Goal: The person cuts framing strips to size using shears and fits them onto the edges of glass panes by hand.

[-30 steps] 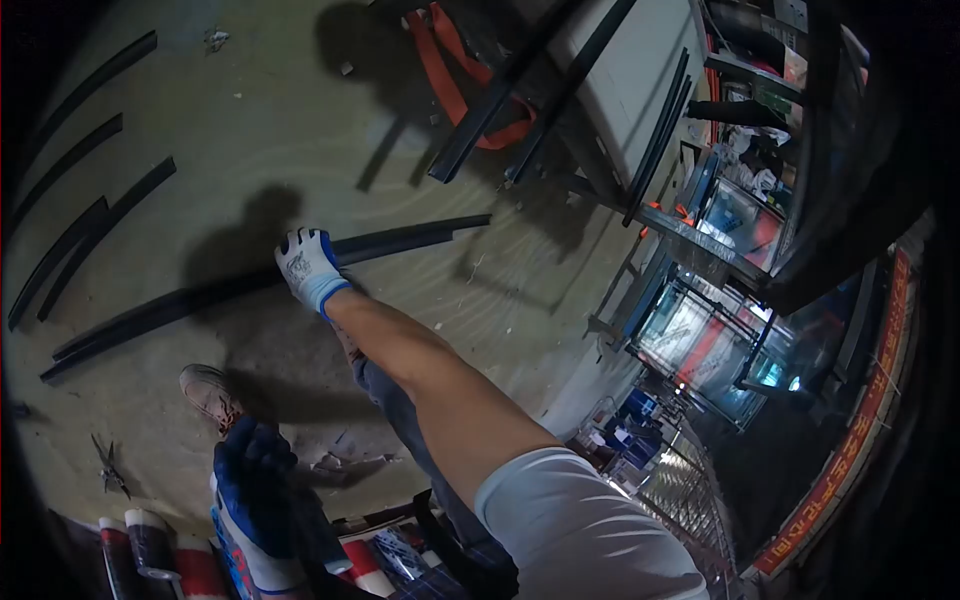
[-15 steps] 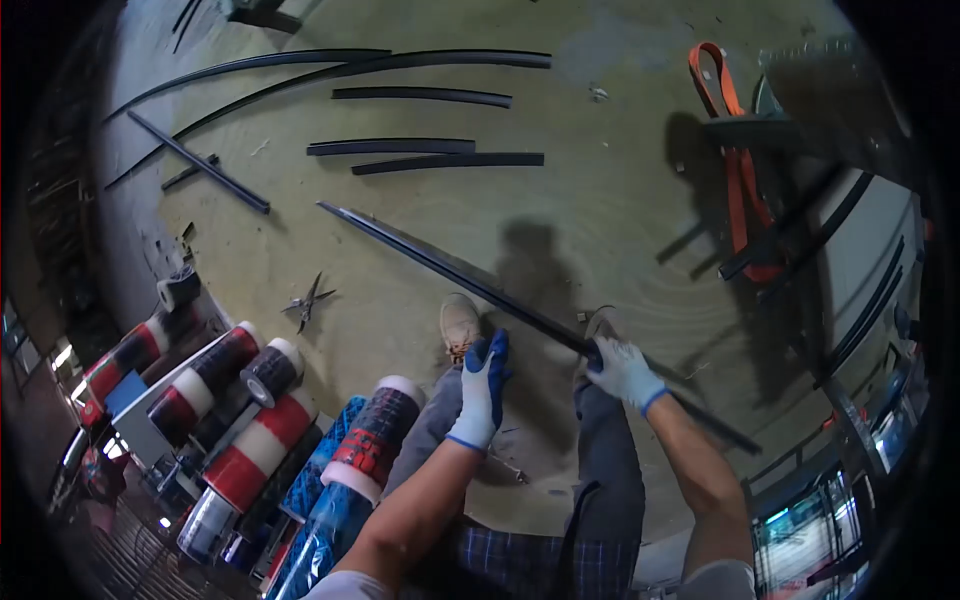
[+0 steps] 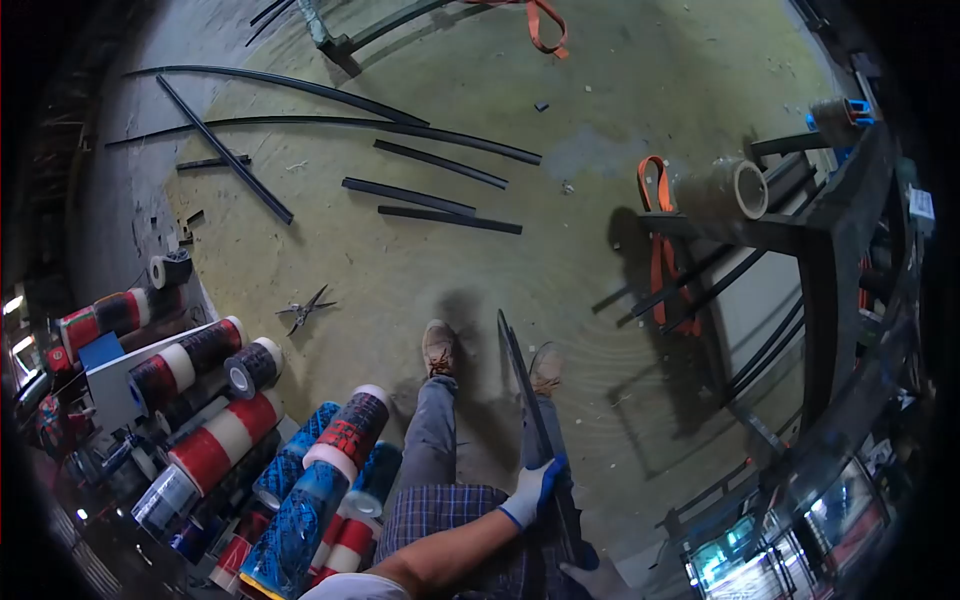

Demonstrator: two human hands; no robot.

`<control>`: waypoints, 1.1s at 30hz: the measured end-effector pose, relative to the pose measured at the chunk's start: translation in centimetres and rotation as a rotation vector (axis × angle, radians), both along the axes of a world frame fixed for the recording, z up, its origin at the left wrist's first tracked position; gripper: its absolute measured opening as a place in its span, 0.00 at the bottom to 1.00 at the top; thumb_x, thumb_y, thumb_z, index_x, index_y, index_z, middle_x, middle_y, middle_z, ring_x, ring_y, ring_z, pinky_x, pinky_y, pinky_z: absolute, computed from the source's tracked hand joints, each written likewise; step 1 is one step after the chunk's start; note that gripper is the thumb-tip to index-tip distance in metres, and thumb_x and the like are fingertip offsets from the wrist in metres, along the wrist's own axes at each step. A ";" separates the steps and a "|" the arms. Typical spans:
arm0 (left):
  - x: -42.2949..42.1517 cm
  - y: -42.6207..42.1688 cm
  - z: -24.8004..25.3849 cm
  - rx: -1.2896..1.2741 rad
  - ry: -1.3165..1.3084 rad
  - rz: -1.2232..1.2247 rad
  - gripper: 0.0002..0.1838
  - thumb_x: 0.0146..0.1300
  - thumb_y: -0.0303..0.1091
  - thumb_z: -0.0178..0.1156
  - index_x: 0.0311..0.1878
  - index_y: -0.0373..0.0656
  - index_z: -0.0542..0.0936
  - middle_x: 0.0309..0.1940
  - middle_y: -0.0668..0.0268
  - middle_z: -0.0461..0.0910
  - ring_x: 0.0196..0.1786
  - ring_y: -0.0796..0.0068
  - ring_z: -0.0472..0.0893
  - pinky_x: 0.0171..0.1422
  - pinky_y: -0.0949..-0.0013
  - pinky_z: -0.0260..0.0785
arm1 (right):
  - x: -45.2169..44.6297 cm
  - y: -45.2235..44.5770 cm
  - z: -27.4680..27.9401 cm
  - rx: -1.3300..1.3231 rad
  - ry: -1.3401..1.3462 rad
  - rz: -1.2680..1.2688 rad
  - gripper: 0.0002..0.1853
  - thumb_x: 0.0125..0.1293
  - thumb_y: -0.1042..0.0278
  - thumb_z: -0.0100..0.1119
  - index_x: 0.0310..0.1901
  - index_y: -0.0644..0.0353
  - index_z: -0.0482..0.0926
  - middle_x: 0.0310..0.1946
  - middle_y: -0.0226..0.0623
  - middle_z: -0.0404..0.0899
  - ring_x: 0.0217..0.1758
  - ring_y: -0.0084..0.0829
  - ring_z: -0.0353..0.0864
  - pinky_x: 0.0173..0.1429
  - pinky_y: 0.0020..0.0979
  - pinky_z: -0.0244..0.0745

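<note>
Two long black strips (image 3: 525, 385), lying close together, run from near my shoes down along my right leg. My left hand (image 3: 535, 492), in a white and blue glove, is closed round them at thigh height. Lower down, my right hand (image 3: 590, 572), also gloved, is at the strips' near end by the bottom edge; it is dark and partly hidden, so its fingers cannot be made out. More black strips (image 3: 430, 202) lie on the floor ahead, some crossing each other.
Pliers-like tools (image 3: 306, 310) lie on the floor at the left. Rolls of film and tape (image 3: 228, 437) are piled at the lower left. A dark metal frame (image 3: 820, 300) stands at the right with a tape roll (image 3: 750, 190) and an orange strap (image 3: 657, 250) beside it.
The held strips have swung from crossing in front of me to pointing forward along my right leg. My left hand has moved right and closed on them. My right hand has moved down.
</note>
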State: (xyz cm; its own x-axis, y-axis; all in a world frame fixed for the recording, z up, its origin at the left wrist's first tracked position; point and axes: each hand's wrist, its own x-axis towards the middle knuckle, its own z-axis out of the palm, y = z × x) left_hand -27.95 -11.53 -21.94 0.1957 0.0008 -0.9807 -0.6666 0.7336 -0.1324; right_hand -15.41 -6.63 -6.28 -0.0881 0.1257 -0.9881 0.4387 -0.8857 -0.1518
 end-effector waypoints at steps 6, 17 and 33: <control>-2.9 3.2 -7.7 0.011 0.214 -0.214 0.18 0.57 0.44 0.69 0.40 0.39 0.82 0.28 0.64 0.81 0.26 0.68 0.80 0.31 0.60 0.75 | -4.7 -0.8 -14.3 -0.471 0.176 -0.599 0.16 0.63 0.64 0.64 0.49 0.63 0.78 0.34 0.42 0.83 0.30 0.34 0.84 0.35 0.32 0.81; 4.9 8.5 -0.1 0.386 0.161 -0.157 0.11 0.69 0.36 0.55 0.52 0.46 0.73 0.24 0.62 0.77 0.19 0.66 0.76 0.23 0.62 0.71 | 7.5 -12.6 4.3 0.317 -0.138 -0.057 0.27 0.54 0.58 0.70 0.54 0.60 0.75 0.46 0.41 0.82 0.50 0.38 0.81 0.55 0.36 0.74; 1.2 6.6 -9.0 0.780 0.391 -1.199 0.15 0.61 0.35 0.64 0.49 0.42 0.79 0.38 0.56 0.84 0.38 0.57 0.83 0.44 0.63 0.74 | 17.0 -6.2 -17.9 0.455 -0.995 -0.480 0.21 0.59 0.48 0.63 0.43 0.59 0.79 0.39 0.51 0.82 0.47 0.53 0.79 0.46 0.45 0.73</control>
